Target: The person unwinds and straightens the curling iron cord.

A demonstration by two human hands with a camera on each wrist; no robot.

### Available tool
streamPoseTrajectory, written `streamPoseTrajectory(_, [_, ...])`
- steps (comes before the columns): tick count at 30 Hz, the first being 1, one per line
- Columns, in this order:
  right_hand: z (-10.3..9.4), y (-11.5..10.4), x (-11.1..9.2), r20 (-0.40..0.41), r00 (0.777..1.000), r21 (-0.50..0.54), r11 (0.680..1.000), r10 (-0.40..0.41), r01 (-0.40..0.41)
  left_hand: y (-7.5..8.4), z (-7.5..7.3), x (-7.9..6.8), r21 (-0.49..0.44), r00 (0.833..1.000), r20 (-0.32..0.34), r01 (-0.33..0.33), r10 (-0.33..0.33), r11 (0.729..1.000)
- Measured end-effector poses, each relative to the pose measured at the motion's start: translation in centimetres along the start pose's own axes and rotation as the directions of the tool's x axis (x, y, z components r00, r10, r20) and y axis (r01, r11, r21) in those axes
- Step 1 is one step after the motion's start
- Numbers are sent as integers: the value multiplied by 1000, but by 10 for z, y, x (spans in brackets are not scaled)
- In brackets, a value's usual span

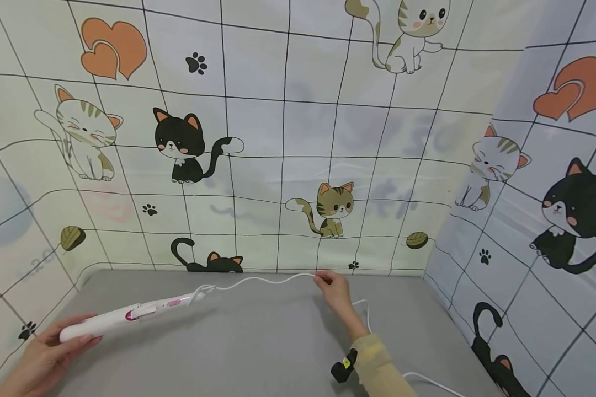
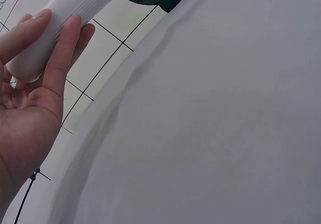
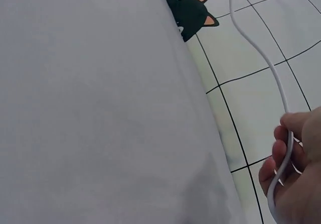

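Note:
A white corded hair styling iron (image 1: 106,322) with pink marks and a lever-like part slants above the grey surface in the head view. My left hand (image 1: 49,355) grips its rounded end between thumb and fingers; the left wrist view shows fine ribs along the white body (image 2: 75,8). From the iron's other end runs a thin white cord (image 1: 263,279), bunched in a loop close to the body. My right hand (image 1: 336,298) pinches this cord between thumb and fingertips, holding it up at the back. The cord (image 3: 258,48) passes on through the right hand's fingers (image 3: 268,174).
A grey covered surface (image 1: 228,353) lies under both hands. Cloth walls (image 1: 258,127) with a cat and grid print rise behind and at both sides. More cord (image 1: 429,381) trails toward the front right. A black wrist device (image 1: 344,368) sits at the right sleeve.

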State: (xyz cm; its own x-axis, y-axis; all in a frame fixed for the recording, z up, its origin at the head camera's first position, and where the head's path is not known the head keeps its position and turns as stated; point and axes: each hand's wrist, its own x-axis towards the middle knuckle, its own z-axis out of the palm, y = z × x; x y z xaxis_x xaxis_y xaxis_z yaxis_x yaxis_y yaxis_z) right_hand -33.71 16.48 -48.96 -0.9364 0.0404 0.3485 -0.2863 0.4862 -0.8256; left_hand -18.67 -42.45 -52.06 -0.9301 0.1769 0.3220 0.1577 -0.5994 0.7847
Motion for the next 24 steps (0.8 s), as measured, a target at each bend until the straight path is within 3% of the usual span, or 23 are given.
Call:
streamPoseTrajectory(3, [2,2,-2,85,994,-24,998,-61,63,0,3,2,-34,999,36,-17,18,999])
streamPoseTrajectory(7, [6,0,-6,206,969,-54,988,-133,147,1,6,4,-29,1000,19,-22,23,999])
streamPoseTrajectory(13, [22,-9,-9,289,937,-101,967,-196,234,2,12,8,12,998,39,-59,59,998])
streamPoseTrajectory(18, [44,-24,-12,369,897,-3,964,-245,264,4,20,12,49,993,71,-101,97,994])
streamPoseTrajectory(24, [68,-43,-17,465,846,81,965,-259,251,7,27,14,106,998,10,-67,66,992])
